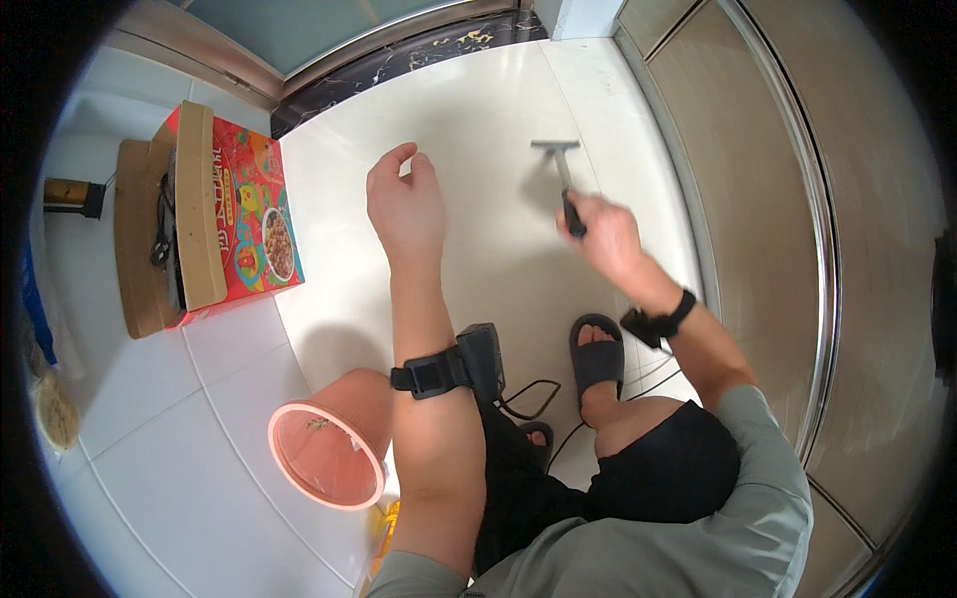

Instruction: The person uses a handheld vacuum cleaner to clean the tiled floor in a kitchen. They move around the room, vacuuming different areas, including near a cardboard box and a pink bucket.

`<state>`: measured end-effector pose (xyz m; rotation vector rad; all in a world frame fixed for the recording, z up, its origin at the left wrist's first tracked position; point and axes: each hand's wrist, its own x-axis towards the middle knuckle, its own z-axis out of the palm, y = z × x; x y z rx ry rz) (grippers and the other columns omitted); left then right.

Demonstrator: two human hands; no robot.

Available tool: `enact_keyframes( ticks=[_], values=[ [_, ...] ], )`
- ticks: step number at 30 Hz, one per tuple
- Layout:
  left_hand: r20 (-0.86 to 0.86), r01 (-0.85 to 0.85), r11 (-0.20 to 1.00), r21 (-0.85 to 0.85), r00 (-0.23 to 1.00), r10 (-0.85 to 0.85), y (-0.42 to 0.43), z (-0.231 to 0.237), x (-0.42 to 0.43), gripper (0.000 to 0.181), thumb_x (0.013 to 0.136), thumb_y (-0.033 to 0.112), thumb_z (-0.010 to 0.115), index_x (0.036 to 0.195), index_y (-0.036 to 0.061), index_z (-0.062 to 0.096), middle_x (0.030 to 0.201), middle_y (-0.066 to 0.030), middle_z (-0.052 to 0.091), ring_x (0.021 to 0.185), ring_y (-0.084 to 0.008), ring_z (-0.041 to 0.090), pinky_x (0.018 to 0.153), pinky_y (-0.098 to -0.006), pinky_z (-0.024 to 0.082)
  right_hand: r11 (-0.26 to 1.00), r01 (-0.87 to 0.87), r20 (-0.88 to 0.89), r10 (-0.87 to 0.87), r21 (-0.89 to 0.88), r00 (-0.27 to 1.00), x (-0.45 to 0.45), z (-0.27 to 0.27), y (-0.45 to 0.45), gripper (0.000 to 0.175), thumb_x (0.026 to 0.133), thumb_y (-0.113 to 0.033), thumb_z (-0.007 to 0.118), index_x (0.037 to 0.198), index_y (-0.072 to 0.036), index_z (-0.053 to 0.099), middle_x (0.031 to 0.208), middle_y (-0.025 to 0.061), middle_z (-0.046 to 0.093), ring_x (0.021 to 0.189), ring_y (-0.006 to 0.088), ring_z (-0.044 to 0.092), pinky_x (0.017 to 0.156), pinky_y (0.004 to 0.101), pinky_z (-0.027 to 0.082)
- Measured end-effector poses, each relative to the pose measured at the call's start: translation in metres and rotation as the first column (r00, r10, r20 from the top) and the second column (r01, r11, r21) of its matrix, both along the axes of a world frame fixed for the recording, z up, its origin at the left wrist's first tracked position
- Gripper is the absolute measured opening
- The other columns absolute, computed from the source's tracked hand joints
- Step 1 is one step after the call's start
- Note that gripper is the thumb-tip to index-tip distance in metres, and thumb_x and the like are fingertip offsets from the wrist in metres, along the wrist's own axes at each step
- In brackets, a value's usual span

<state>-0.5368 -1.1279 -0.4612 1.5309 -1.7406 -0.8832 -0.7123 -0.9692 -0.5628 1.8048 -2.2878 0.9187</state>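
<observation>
In my right hand point(609, 232) is a T-shaped scraper point(564, 170) with a black handle, a metal shaft and a flat, wide head. It points away from me, over the pale floor tiles point(493, 224); whether the head touches them I cannot tell. My left hand point(407, 202) hovers further left with its fingers loosely curled and a gap by the thumb. Nothing shows in it, though its palm side is hidden. Both forearms carry black strapped devices, the left one point(478, 362) nearer the elbow.
A red printed cardboard box point(258, 217) with raised flaps holds a dark cabled item at left. Beside my left forearm, a pink wastebasket point(329, 452) leans with some litter inside. Tan cabinet doors point(748, 224) line the right. A dark marbled threshold point(404, 63) borders the far door. Cables run near my slippers point(598, 362).
</observation>
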Motion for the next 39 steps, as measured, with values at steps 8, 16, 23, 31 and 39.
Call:
enact_keyframes(
  ticks=[8, 16, 23, 31, 39],
  values=[
    [0.104, -0.035, 0.998, -0.046, 0.994, 0.04, -0.007, -0.002, 0.028, 0.031, 0.091, 0.021, 0.057, 0.113, -0.0007, 0.063, 0.106, -0.0131, 0.062, 0.084, -0.0184, 0.063, 0.079, -0.0313, 0.049, 0.973, 0.226, -0.022, -0.227, -0.04, 0.974, -0.106, -0.018, -0.067, 0.027, 0.084, -0.028, 0.07, 0.089, -0.002, 0.065, 0.08, 0.017, 0.067, 0.072, 0.0338, 0.066, 0.065, 0.0401, 0.055],
    [0.125, -0.038, 0.993, -0.111, 0.991, 0.052, -0.006, 0.003, 0.031, 0.028, 0.092, 0.021, 0.059, 0.11, 0.0004, 0.066, 0.106, -0.0148, 0.063, 0.081, -0.0195, 0.065, 0.075, -0.0314, 0.051, 0.984, -0.17, 0.038, 0.172, -0.057, 0.984, 0.004, 0.045, 0.057, 0.025, 0.078, -0.018, 0.076, 0.092, 0.001, 0.066, 0.07, 0.0126, 0.064, 0.057, 0.0265, 0.064, 0.051, 0.0344, 0.054],
    [0.274, 0.141, 0.974, -0.179, 0.958, -0.088, 0.003, -0.009, 0.025, 0.028, 0.089, 0.017, 0.06, 0.112, 0.0007, 0.065, 0.113, -0.0188, 0.061, 0.087, -0.0268, 0.066, 0.08, -0.0348, 0.052, 0.99, -0.138, 0.048, 0.137, 0.019, 0.989, 0.017, 0.028, 0.045, 0.022, 0.078, -0.018, 0.073, 0.092, -0.003, 0.066, 0.069, 0.0135, 0.063, 0.058, 0.0296, 0.063, 0.054, 0.0374, 0.054],
    [0.358, 0.218, 0.962, -0.165, 0.922, -0.147, 0.012, -0.012, 0.044, 0.027, 0.086, 0.019, 0.061, 0.106, 0.0017, 0.063, 0.11, -0.0188, 0.061, 0.102, -0.036, 0.059, 0.086, -0.0446, 0.051, 0.994, 0.078, 0.009, -0.078, -0.078, 0.997, -0.057, 0.007, -0.011, 0.028, 0.085, -0.019, 0.071, 0.105, 0.0, 0.068, 0.089, 0.0204, 0.068, 0.077, 0.0342, 0.067, 0.07, 0.0386, 0.054],
    [0.524, 0.268, 0.934, 0.236, 0.774, -0.355, 0.016, 0.0, 0.061, 0.026, 0.087, 0.023, 0.057, 0.1, 0.001, 0.062, 0.105, -0.0215, 0.061, 0.097, -0.0379, 0.063, 0.084, -0.0464, 0.052, 0.918, -0.389, 0.21, 0.398, -0.082, 0.893, 0.024, 0.032, 0.005, 0.026, 0.078, -0.004, 0.074, 0.103, 0.002, 0.067, 0.099, 0.0201, 0.069, 0.088, 0.033, 0.069, 0.079, 0.0359, 0.056]
  ],
)
